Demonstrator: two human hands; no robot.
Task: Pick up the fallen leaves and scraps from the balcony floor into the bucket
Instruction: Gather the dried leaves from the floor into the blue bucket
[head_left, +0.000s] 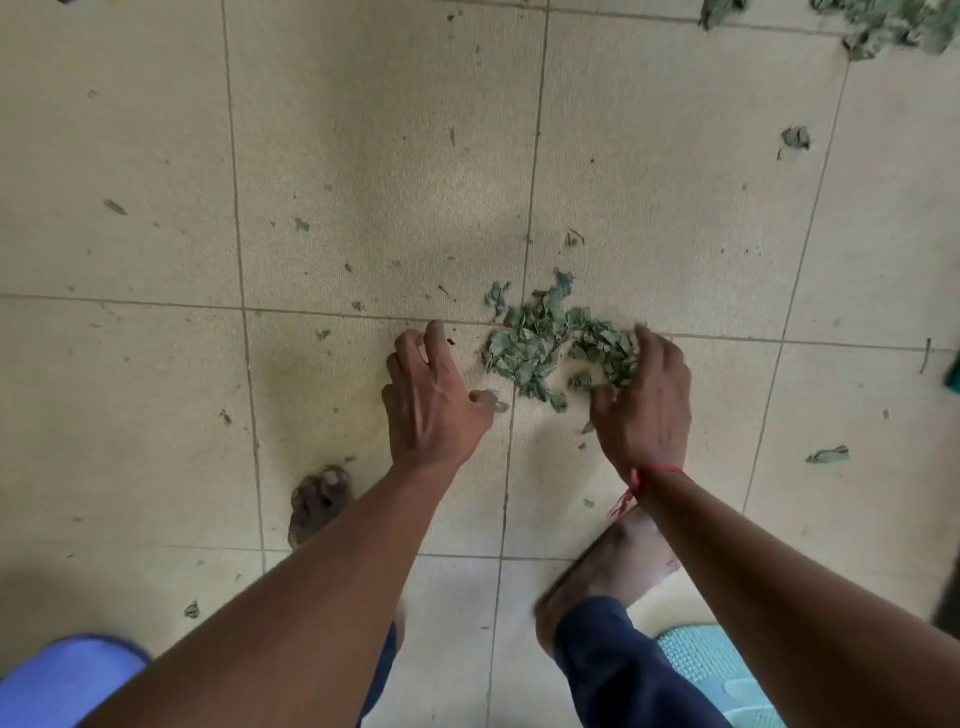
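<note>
A small heap of green leaf scraps (540, 343) lies on the beige tiled balcony floor (363, 156). My right hand (644, 400), with a red thread at the wrist, curls over the heap's right side, and leaves are caught between its thumb and fingers. To the left of the heap my left hand (431, 395) is spread, fingertips down on the tile, its thumb next to a single leaf bit (501, 406). It holds nothing. A blue rounded object (67, 675) at the bottom left may be the bucket; I cannot tell.
A bigger leaf pile (893, 26) lies at the top right. Single leaves (795, 137) (827, 455) and small bits are scattered over the tiles. My bare feet (317, 504) (613, 561) stand below the hands. A teal slipper (717, 675) is at the bottom right.
</note>
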